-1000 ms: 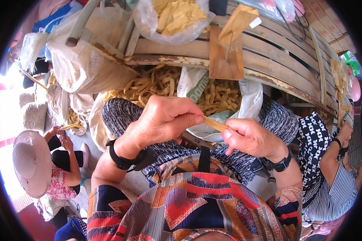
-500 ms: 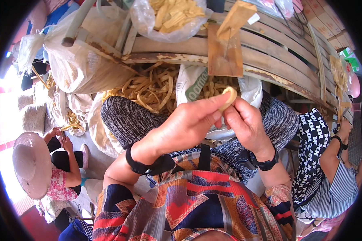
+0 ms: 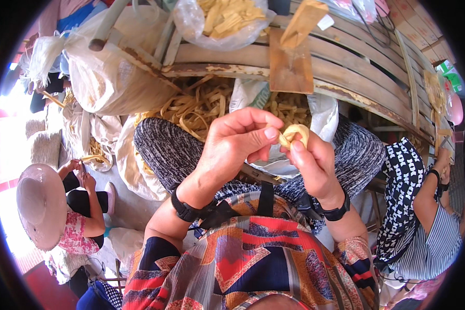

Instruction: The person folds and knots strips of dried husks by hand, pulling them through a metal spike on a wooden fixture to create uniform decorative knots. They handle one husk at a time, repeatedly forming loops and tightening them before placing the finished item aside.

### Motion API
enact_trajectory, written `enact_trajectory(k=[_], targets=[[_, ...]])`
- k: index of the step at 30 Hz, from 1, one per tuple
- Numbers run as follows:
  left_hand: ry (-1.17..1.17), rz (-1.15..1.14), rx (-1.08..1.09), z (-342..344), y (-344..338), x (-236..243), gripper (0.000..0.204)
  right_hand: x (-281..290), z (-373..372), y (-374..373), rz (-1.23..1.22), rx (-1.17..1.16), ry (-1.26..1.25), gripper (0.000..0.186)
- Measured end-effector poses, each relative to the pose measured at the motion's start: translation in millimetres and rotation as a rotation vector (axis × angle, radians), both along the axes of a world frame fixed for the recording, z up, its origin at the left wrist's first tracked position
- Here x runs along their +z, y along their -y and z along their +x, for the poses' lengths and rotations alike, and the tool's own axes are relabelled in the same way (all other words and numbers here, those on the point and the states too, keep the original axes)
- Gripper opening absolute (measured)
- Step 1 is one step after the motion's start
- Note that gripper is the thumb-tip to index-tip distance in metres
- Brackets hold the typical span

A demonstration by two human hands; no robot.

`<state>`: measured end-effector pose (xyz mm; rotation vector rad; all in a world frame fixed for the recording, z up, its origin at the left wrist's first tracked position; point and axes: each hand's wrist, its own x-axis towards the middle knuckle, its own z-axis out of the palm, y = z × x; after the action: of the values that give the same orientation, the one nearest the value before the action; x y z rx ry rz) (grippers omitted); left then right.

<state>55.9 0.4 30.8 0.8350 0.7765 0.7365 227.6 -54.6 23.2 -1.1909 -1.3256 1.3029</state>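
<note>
My left hand (image 3: 236, 142) pinches the end of a pale yellow strip (image 3: 297, 135) with thumb and fingers. My right hand (image 3: 313, 165) grips the same strip, now bent into a small knotted loop at my fingertips, above my lap. Behind my hands, between my knees, an open white sack (image 3: 322, 119) holds several yellow strips. More long strips (image 3: 191, 103) lie heaped under the slatted bench, to the left of that sack.
The slatted bench (image 3: 351, 62) bears a bag of flat pieces (image 3: 232, 18) and wooden boards (image 3: 289, 67). A bulky plastic sack (image 3: 108, 72) stands at left. A person in a hat (image 3: 41, 204) sits at left; another in striped cloth (image 3: 423, 243) sits at right.
The strip was held straight between my hands; it is now curled into a knotted loop. My right hand has risen and moved inward, closer to my left fingertips.
</note>
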Motion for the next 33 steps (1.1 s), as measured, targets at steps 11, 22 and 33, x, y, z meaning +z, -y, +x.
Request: enact_trajectory(k=[11, 22, 33], targets=[[0.007, 0.051, 0.121, -23.2, 1.8, -4.2, 0.011, -5.0, -6.2, -6.4, 0.02, -0.031, 0.0, 0.03], [-0.15, 0.134, 0.091, -10.2, -8.7, -10.7, 0.014, -3.9, -5.8, -9.8, -0.078, 0.018, 0.014, 0.024], [-0.132, 0.131, 0.116, -4.9, -7.2, -9.2, 0.012, -4.4, -7.4, -8.4, -0.082, -0.061, 0.026, 0.016]])
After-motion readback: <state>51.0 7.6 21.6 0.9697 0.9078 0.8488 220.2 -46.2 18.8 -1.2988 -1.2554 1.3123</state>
